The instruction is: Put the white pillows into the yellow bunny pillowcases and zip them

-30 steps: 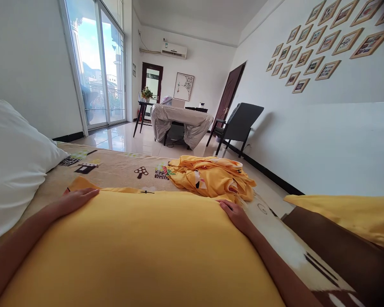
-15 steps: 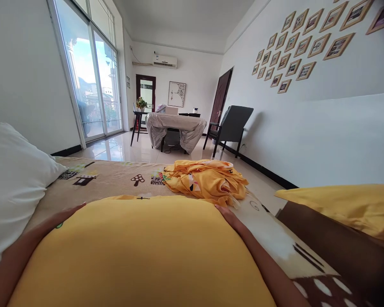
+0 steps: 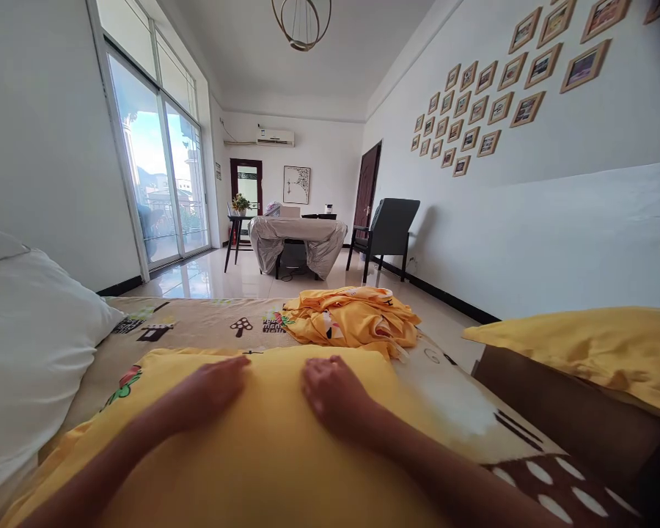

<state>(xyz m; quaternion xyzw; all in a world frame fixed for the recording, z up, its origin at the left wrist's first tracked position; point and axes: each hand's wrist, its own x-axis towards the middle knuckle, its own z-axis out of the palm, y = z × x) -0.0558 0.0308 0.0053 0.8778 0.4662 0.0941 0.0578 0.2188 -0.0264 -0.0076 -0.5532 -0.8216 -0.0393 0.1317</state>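
Observation:
A plump yellow pillow (image 3: 264, 447) lies in front of me on a bed with a patterned beige sheet (image 3: 198, 323). My left hand (image 3: 212, 389) rests flat on the pillow's far top, fingers stretched out. My right hand (image 3: 335, 392) lies flat beside it, a little to the right, fingers slightly spread. Both press on the yellow cover and hold nothing. A crumpled yellow printed cloth (image 3: 352, 319) sits on the sheet just beyond the pillow.
A white pillow (image 3: 27, 352) lies at the left. Another yellow pillow (image 3: 583, 345) rests on a dark surface at the right. Beyond the bed are shiny floor, a covered table (image 3: 297, 235), a dark chair (image 3: 388, 231), a glass door and wall frames.
Both hands moved from the pillow's outer edges inward to its top middle. The camera tilted up, showing more ceiling.

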